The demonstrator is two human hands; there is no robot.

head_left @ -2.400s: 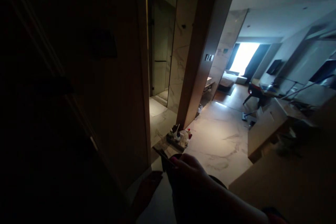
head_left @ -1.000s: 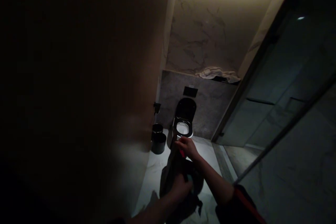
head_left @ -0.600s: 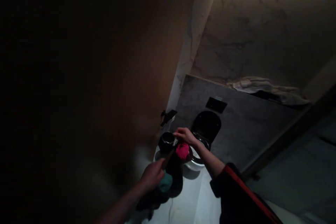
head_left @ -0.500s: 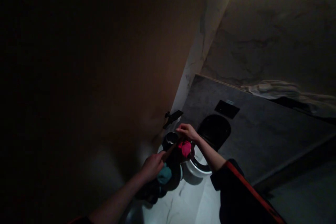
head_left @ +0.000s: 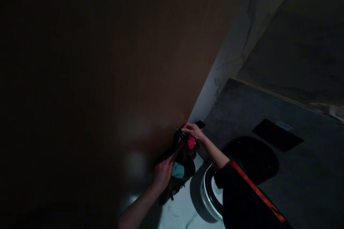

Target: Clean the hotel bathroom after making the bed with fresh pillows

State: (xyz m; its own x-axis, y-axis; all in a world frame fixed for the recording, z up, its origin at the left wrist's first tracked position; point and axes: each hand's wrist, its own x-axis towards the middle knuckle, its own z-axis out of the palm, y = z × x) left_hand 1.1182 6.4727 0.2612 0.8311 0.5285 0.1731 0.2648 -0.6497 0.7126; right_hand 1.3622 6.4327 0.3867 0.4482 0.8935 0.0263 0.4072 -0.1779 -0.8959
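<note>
A dark bag (head_left: pixel 172 191), dim and hard to make out, hangs in front of me beside a brown panel. Inside its opening show a teal cloth-like thing (head_left: pixel 177 170) and a bright pink one (head_left: pixel 191 142). My left hand (head_left: pixel 163 173) is closed on the near edge of the bag, beside the teal thing. Farther off, my right hand (head_left: pixel 192 131) pinches the far end of the bag's edge, just above the pink thing. Its fingertips lie close to the panel, and shadow hides exactly what is between them.
The large brown panel (head_left: pixel 150 61) fills the left side. To the right stand a white toilet bowl (head_left: pixel 206 196) with a raised black lid (head_left: pixel 252 159) and a black flush plate (head_left: pixel 278 134) on the grey wall. A pale marbled floor (head_left: pixel 174 214) lies below.
My view has swung, so the toilet appears larger and farther right. The bag and both hands have come nearer the brown panel, my right hand now beside its edge.
</note>
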